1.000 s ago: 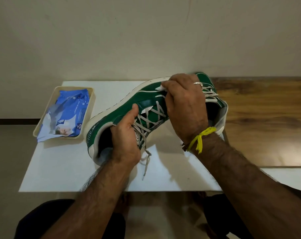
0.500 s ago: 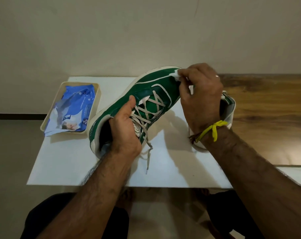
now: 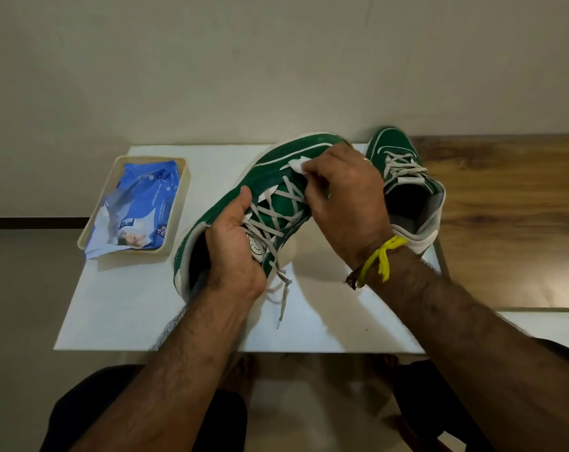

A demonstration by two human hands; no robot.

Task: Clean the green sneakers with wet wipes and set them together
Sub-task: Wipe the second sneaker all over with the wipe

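My left hand (image 3: 232, 243) grips a green sneaker (image 3: 270, 171) at its tongue and collar, holding it tilted above the white board with the toe pointing away and up. With my right hand (image 3: 345, 197) I pinch a small white wet wipe (image 3: 298, 165) and press it on the sneaker's upper, just above the laces. Grey laces dangle from the held shoe. The second green sneaker (image 3: 403, 177) stands upright on the board behind my right hand, partly hidden by it.
A cream tray (image 3: 179, 207) with a blue pack of wet wipes (image 3: 139, 207) sits at the board's left. The white board (image 3: 130, 305) lies on a wooden table (image 3: 511, 216). A plain wall rises behind. My knees show below the board's front edge.
My right hand slid the wipe from the toe tip back down toward the laces. The second sneaker is now uncovered at the right. The left hand keeps its grip.
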